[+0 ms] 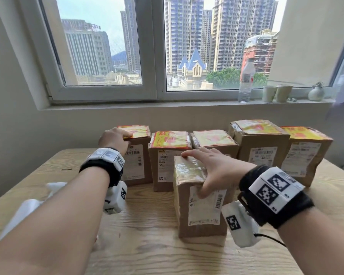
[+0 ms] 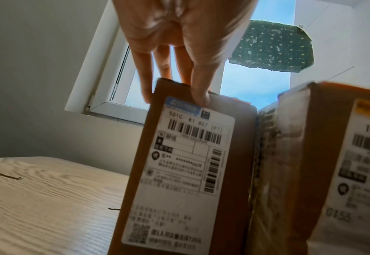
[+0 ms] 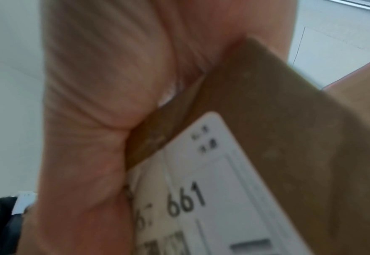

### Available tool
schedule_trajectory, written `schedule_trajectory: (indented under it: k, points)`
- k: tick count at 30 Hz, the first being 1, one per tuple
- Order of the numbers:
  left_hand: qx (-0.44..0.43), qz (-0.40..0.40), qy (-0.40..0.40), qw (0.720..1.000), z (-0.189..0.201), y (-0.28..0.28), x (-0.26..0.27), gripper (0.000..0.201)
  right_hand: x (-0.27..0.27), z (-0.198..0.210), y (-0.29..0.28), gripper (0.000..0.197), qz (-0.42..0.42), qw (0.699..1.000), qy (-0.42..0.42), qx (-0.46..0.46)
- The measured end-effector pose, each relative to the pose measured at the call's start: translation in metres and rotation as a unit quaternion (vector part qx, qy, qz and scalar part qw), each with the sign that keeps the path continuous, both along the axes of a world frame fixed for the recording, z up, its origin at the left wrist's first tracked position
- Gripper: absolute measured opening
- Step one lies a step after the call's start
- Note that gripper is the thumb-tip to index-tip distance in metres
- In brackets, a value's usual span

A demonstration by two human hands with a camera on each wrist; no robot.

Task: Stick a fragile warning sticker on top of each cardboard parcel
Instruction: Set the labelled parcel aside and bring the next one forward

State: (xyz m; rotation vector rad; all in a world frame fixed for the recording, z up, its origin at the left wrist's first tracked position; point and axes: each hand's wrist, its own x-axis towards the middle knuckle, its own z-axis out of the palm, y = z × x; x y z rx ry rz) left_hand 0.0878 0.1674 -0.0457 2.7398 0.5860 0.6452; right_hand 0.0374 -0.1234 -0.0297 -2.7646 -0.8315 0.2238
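Note:
Five cardboard parcels stand in a row at the back of the wooden table [image 1: 147,251], each with a yellow-and-red fragile sticker [image 1: 172,138] on top. My left hand [image 1: 115,139] grips the top left corner of the leftmost parcel [image 1: 148,165]; in the left wrist view the left hand [image 2: 175,31] has its thumb on the label side of that leftmost parcel [image 2: 242,155] and its fingers over the top. A sixth parcel [image 1: 203,231] stands in front, with only clear tape on its top. My right hand [image 1: 213,167] grips it from above, thumb on the front face, seen up close as the right hand [image 3: 88,103] on the front parcel [image 3: 278,120].
White crumpled paper [image 1: 28,211] lies on the table's left side under my left forearm. On the windowsill behind stand a water bottle [image 1: 246,80], two paper cups [image 1: 269,93] and a small plant pot [image 1: 316,93]. The wall is close behind the parcel row.

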Motion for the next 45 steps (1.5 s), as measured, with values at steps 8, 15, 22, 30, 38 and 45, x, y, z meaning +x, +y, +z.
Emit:
schedule_trajectory:
  k: [8,15,22,30,38,45]
  points:
    - [0.071,-0.025,0.146,0.986,0.017,-0.004,0.018,0.058,-0.003,0.001,0.000,0.103,0.004,1.000,-0.007,0.001]
    - [0.038,-0.003,0.214,0.976,0.028,0.005,0.033,0.067,-0.001,0.002,-0.001,0.102,0.004,1.000,-0.002,0.006]
    - [0.032,-0.097,0.238,0.966,0.040,0.006,0.014,0.105,0.000,0.001,-0.001,0.104,0.003,1.000,0.010,0.008]
    - [-0.024,-0.119,0.252,0.960,0.044,0.008,-0.010,0.094,-0.003,0.004,-0.001,0.104,-0.001,1.000,0.020,0.005]
    - [0.004,-0.112,0.227,0.967,0.039,0.002,-0.029,0.097,-0.007,0.015,-0.002,0.107,0.000,0.998,0.063,-0.004]
    - [-0.072,-0.058,0.122,0.988,0.049,0.028,-0.074,0.069,-0.035,0.043,0.030,0.064,0.062,0.981,-0.039,0.177]
